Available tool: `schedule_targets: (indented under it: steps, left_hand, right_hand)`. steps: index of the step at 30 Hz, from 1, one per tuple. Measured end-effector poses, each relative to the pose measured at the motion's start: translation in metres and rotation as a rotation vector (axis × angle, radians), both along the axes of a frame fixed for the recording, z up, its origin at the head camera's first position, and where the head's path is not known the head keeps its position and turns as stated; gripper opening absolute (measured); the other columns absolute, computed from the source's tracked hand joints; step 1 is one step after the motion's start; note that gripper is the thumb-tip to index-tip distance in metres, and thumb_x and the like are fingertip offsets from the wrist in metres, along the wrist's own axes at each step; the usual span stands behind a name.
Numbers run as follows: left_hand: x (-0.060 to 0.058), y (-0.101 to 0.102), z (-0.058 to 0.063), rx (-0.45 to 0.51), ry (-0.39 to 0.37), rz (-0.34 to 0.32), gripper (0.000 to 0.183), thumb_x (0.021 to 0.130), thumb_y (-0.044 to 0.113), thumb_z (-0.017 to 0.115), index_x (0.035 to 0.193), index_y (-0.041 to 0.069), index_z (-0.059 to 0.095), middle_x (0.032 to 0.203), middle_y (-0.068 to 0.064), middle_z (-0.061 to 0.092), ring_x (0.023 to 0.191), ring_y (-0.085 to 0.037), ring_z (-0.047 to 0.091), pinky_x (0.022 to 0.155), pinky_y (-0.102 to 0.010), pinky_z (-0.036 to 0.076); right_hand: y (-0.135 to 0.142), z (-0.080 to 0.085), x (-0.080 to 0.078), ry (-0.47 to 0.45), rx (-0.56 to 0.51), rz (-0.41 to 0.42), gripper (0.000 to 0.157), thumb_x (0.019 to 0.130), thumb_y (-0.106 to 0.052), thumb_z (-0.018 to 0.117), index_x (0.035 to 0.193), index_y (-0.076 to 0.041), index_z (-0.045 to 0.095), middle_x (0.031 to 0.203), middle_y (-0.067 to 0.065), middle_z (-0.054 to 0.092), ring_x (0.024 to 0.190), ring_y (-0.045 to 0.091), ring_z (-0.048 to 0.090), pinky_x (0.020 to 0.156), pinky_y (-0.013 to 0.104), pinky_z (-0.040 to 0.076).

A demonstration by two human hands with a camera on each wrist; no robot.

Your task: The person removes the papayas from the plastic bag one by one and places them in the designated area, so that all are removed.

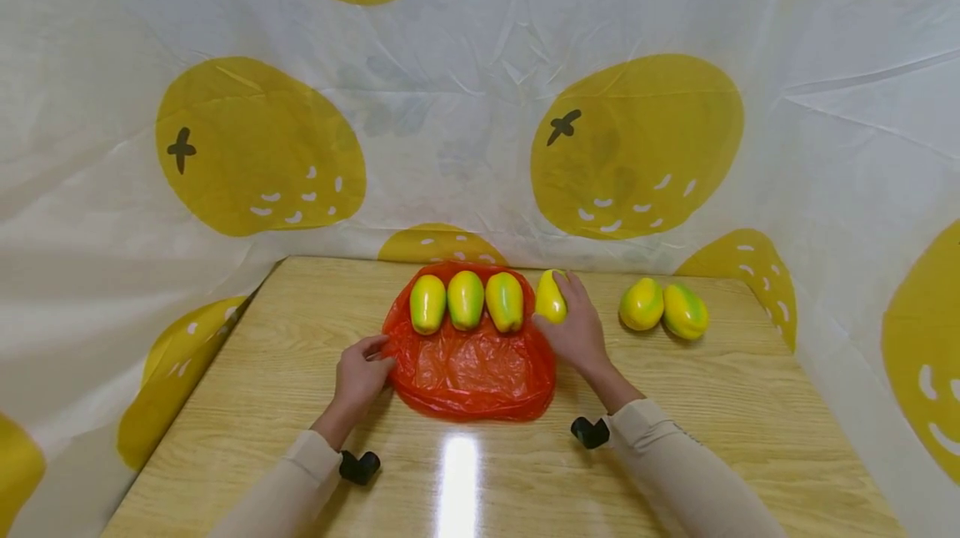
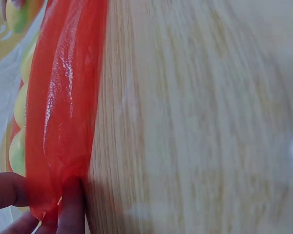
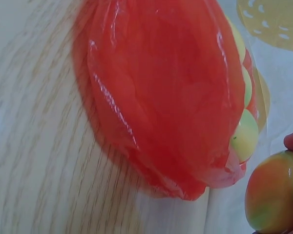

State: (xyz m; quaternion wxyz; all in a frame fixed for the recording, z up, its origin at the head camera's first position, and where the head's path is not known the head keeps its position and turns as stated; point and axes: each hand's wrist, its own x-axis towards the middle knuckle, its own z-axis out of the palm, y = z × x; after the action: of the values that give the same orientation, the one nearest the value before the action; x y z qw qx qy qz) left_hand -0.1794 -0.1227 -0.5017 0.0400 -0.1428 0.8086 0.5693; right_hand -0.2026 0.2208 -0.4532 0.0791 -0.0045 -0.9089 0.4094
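A red plastic bag (image 1: 480,367) lies on the table with its mouth spread wide. Three yellow-green papayas stand in a row at its far side: a left one (image 1: 427,304), a middle one (image 1: 465,301) and a right one (image 1: 505,303). My left hand (image 1: 362,373) pinches the bag's left rim between thumb and fingers, as the left wrist view shows. My right hand (image 1: 577,334) grips another papaya (image 1: 551,298) beside the bag's right rim. In the right wrist view, that held papaya (image 3: 273,192) appears apart from the bag, at the lower right.
Two more papayas, one rounder (image 1: 642,304) and one tilted (image 1: 686,311), lie side by side on the wooden table (image 1: 675,404) to the right. A white cloth (image 1: 450,146) printed with yellow fruit hangs behind the table and around its sides.
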Motion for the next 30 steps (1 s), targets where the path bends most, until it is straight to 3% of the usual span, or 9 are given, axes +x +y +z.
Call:
schedule_targets:
  steps: [11, 24, 30]
  left_hand:
    - [0.002, -0.001, 0.004, 0.011, -0.032, 0.000, 0.050, 0.096, 0.001, 0.060, 0.146, 0.005, 0.057, 0.144, -0.023, 0.058, 0.120, -0.031, 0.063, 0.085, -0.030, 0.061]
    - [0.005, -0.001, 0.001, -0.002, -0.005, -0.004, 0.049, 0.093, 0.001, 0.062, 0.142, 0.002, 0.059, 0.134, -0.025, 0.061, 0.108, -0.028, 0.062, 0.074, -0.026, 0.059]
    - [0.005, 0.001, -0.001, -0.034, -0.002, 0.005, 0.049, 0.092, 0.002, 0.064, 0.141, 0.003, 0.060, 0.132, -0.023, 0.063, 0.111, -0.028, 0.062, 0.073, -0.023, 0.057]
  right_hand:
    - [0.008, -0.004, -0.006, -0.009, 0.040, -0.015, 0.083, 0.091, -0.027, 0.070, 0.163, -0.011, 0.033, 0.173, 0.016, 0.021, 0.151, 0.044, 0.037, 0.120, 0.061, 0.037]
    - [0.015, -0.008, -0.011, -0.003, 0.056, -0.029, 0.083, 0.090, -0.025, 0.069, 0.163, -0.012, 0.033, 0.173, 0.016, 0.020, 0.151, 0.044, 0.036, 0.119, 0.061, 0.038]
    - [0.020, -0.012, -0.014, 0.026, 0.074, -0.032, 0.081, 0.090, -0.024, 0.070, 0.162, -0.009, 0.034, 0.172, 0.018, 0.022, 0.152, 0.045, 0.035, 0.121, 0.061, 0.035]
